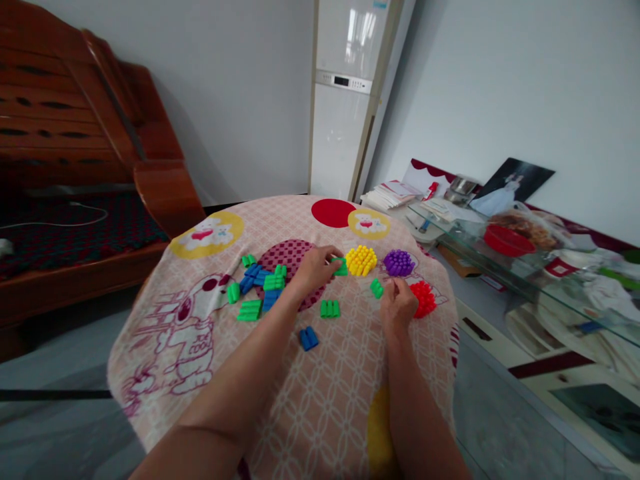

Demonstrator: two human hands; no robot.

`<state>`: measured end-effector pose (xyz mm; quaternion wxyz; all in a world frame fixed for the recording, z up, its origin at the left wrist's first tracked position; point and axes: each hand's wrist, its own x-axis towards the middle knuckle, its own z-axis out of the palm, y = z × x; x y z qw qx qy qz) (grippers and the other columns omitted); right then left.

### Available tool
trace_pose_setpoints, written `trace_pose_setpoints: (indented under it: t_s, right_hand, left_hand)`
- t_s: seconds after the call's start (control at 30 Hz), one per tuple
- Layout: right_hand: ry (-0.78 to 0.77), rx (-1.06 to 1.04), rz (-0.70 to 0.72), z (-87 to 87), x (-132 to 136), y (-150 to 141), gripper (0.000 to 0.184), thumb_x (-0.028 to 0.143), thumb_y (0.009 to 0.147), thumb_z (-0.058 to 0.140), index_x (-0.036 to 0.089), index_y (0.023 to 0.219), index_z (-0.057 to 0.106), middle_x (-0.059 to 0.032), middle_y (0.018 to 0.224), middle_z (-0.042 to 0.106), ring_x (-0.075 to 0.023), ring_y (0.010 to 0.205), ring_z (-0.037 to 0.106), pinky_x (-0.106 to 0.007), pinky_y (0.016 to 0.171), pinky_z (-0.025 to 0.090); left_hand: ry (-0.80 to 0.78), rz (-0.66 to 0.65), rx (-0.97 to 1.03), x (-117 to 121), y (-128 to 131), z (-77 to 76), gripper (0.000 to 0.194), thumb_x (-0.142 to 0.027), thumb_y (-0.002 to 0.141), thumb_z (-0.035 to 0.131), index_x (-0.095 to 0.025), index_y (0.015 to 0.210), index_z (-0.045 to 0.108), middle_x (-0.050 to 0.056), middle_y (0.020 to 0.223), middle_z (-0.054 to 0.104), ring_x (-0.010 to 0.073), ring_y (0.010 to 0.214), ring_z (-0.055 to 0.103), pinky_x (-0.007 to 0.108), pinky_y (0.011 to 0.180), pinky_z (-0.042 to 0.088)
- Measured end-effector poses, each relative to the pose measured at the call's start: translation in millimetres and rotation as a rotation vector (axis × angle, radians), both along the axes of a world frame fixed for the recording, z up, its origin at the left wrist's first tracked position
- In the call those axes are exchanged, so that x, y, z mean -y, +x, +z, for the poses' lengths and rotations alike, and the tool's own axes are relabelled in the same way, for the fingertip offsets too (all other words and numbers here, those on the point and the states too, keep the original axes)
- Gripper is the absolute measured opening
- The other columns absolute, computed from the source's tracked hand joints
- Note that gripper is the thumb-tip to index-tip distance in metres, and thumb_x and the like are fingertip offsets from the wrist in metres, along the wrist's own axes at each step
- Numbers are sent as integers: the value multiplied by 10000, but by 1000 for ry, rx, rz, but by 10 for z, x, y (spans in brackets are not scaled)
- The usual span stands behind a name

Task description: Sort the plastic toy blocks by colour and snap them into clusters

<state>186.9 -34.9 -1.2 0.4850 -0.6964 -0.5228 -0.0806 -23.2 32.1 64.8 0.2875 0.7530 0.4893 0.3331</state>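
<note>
My left hand (315, 267) rests on the patterned cloth (320, 373), fingers closed on a green ridged block (341, 267) beside a yellow block cluster (361, 260). My right hand (397, 303) is curled next to a red block cluster (425, 299); what its fingers hold is hidden. A purple cluster (399, 263) lies beyond it. A small green block (377, 288) sits between my hands. A loose pile of green and blue blocks (260, 287) lies to the left, a green pair (330, 309) and a blue pair (309, 338) nearer me.
The cloth covers a round table. A wooden sofa (85, 153) stands at the left. A white cabinet air conditioner (345, 100) stands in the corner. At the right, a glass-topped low cabinet (525, 267) carries papers, a red bowl (507, 240) and a photo.
</note>
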Motion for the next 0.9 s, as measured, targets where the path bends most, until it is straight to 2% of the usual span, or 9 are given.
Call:
trace_pose_setpoints:
  t_s: [0.13,0.23,0.43,0.57,0.7,0.9]
  right_hand:
    - [-58,43,-24,-15,-6,3,366,356,930,374,158,803,654,-92,745,665,-178,676,537,-275,634,331]
    - [-107,63,-28,-26,-15,4,352,329,933,377,154,798,650,-93,747,659,-174,669,518,-278,624,301]
    - [-215,53,-9,-29,-45,25,379,316,935,363,145,761,653,-112,737,655,-181,662,493,-291,612,255]
    - [-256,-7,42,-19,-67,29,415,340,942,333,160,731,641,-107,725,649,-187,666,486,-293,608,253]
    - [-255,-33,96,-14,-63,19,447,357,950,296,162,718,625,-109,724,644,-192,678,489,-295,622,273]
    - [-259,-34,108,-15,-54,7,481,384,959,275,157,743,641,-114,749,651,-200,704,501,-299,636,288]
  left_hand:
    - [52,-44,-137,154,470,-217,215,-181,823,600,-150,987,735,73,905,745,171,776,689,284,797,526]
    - [58,-34,-187,198,636,-348,227,-185,816,612,-147,998,742,93,997,748,195,890,685,298,859,510]
    - [-62,-97,-145,228,669,-379,313,-249,827,616,-153,1110,708,72,978,751,173,851,686,253,767,511]
    - [-87,-155,-137,241,654,-378,364,-223,798,620,-146,1147,689,66,959,750,175,839,683,251,743,509]
    - [-119,-185,-117,238,655,-392,419,-207,771,623,-130,1179,674,61,901,747,183,819,679,255,729,508]
    - [-150,-213,-44,249,699,-452,454,-179,756,631,-142,1208,654,60,972,743,169,839,682,243,734,516]
